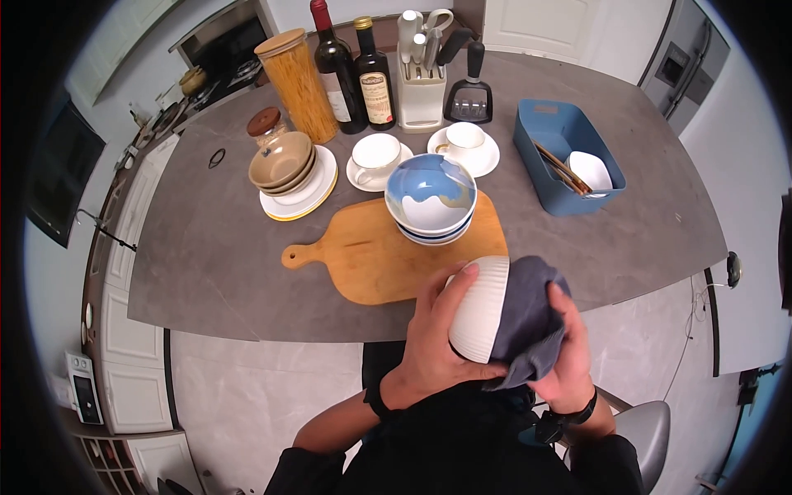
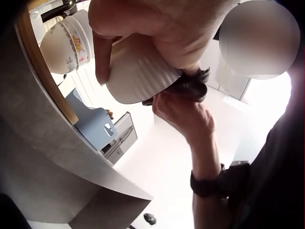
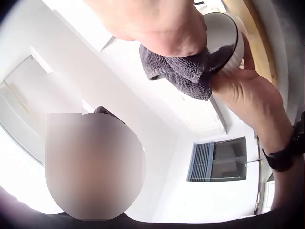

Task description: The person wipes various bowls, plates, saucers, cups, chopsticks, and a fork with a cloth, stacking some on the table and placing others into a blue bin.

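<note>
Above the table's near edge, my left hand (image 1: 429, 342) grips a white ribbed bowl (image 1: 483, 309) tipped on its side, with the mouth turned toward the right. A dark grey towel (image 1: 532, 318) covers that mouth. My right hand (image 1: 571, 351) holds the cloth against the bowl, thumb and fingers around its bunched folds. In the right wrist view part of the bowl's smooth inside (image 3: 221, 33) shows beside the towel (image 3: 186, 71). Just beyond the hands, a stack of blue-and-white bowls (image 1: 431, 194) stands on a wooden cutting board (image 1: 363, 268).
Brown bowls (image 1: 282, 161) sit on plates at the left. Two white cups (image 1: 376, 155) on saucers stand behind the board. A blue bin (image 1: 569, 202) at the right holds chopsticks and a small white bowl. Bottles (image 1: 338, 78), a pasta jar (image 1: 299, 87) and a knife block (image 1: 421, 95) line the back.
</note>
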`<state>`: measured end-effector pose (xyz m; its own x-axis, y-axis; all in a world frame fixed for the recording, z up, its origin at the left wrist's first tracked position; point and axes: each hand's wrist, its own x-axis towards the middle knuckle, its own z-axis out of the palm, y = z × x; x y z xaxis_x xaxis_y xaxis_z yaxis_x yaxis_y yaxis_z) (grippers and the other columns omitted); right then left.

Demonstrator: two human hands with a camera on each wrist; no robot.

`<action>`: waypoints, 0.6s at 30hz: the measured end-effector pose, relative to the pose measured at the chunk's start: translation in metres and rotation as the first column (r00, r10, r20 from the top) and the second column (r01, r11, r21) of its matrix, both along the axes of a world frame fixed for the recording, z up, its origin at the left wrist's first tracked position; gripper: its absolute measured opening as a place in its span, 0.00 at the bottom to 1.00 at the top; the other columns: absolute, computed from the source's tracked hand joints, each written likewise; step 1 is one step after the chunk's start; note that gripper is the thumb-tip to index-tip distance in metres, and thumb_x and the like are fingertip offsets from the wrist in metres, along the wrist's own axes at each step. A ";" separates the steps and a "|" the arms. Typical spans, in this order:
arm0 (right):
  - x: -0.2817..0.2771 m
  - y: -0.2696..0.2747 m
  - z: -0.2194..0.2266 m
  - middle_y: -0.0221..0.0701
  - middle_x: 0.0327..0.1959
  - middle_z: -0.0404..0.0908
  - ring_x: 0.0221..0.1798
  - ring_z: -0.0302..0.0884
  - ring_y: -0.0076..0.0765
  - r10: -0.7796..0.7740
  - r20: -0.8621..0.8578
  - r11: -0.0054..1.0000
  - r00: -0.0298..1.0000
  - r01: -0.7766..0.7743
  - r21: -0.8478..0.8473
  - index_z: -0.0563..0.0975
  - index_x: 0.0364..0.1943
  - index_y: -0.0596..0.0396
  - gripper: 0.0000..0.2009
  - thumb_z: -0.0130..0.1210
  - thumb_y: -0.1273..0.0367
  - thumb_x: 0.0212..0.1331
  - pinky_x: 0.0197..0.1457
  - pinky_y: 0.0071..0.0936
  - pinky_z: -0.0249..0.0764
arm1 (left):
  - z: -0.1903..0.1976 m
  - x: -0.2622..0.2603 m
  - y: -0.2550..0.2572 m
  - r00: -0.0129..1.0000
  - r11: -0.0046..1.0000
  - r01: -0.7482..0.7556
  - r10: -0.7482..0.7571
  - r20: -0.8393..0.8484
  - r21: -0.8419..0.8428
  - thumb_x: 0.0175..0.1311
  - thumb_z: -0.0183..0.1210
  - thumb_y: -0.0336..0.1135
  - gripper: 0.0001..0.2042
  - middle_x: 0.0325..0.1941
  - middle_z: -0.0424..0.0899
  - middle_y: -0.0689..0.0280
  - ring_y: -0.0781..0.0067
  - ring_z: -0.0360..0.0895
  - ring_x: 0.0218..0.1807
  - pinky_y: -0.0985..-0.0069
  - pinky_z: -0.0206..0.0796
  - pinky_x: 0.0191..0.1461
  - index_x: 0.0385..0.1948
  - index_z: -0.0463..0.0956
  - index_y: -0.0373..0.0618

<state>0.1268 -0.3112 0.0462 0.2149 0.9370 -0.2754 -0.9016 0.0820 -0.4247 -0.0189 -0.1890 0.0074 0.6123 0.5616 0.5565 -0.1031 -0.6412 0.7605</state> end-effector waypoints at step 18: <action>0.023 0.012 0.008 0.39 0.40 0.83 0.36 0.84 0.52 -0.042 0.884 0.999 -0.465 -0.003 0.047 0.74 0.58 0.56 0.24 0.64 0.72 0.54 0.36 0.42 0.79 | 0.043 -0.020 0.005 0.843 0.785 0.285 -0.479 -0.246 -0.549 0.55 0.66 0.38 0.33 0.51 0.83 0.50 0.53 0.83 0.54 0.64 0.72 0.58 0.62 0.66 0.34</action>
<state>0.1499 -0.2994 0.0539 0.1412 0.9216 0.3617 0.7952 0.1120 -0.5959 -0.0391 -0.1841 0.0504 0.9303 0.3665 -0.0150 0.0772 -0.1557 0.9848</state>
